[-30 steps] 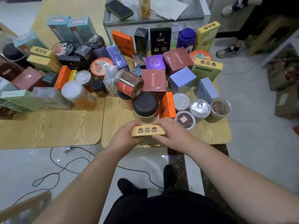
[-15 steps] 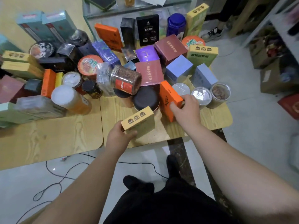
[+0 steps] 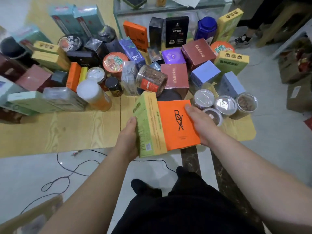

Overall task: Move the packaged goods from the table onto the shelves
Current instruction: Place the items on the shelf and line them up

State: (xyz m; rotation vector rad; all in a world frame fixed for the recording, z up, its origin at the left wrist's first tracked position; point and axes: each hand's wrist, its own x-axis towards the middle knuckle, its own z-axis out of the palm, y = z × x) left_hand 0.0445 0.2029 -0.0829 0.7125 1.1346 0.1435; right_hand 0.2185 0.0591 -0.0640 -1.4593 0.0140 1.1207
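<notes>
My left hand (image 3: 128, 141) grips a yellow-green box (image 3: 148, 127) by its left side, lifted above the table's front edge. Pressed against that box on the right is a flat orange box (image 3: 177, 124) with black letters, which my right hand (image 3: 200, 120) holds by its right edge, thumb on top. Both boxes hover over the wooden table (image 3: 70, 129). Behind them many packaged goods crowd the table: a clear jar lying on its side (image 3: 152, 80), maroon boxes (image 3: 174, 76), pale blue boxes (image 3: 205, 76) and several foil-topped cans (image 3: 224, 104).
A glass cabinet (image 3: 168, 9) stands behind the table. Cardboard cartons (image 3: 298, 95) sit on the floor at right, near a white shelf frame (image 3: 293, 38). A black cable (image 3: 67, 176) loops on the floor. Another person's shoe (image 3: 242, 40) is at the far right.
My right hand picked up the orange box from the table and brought it against the yellow-green box, which my left hand turned upright and lifted.
</notes>
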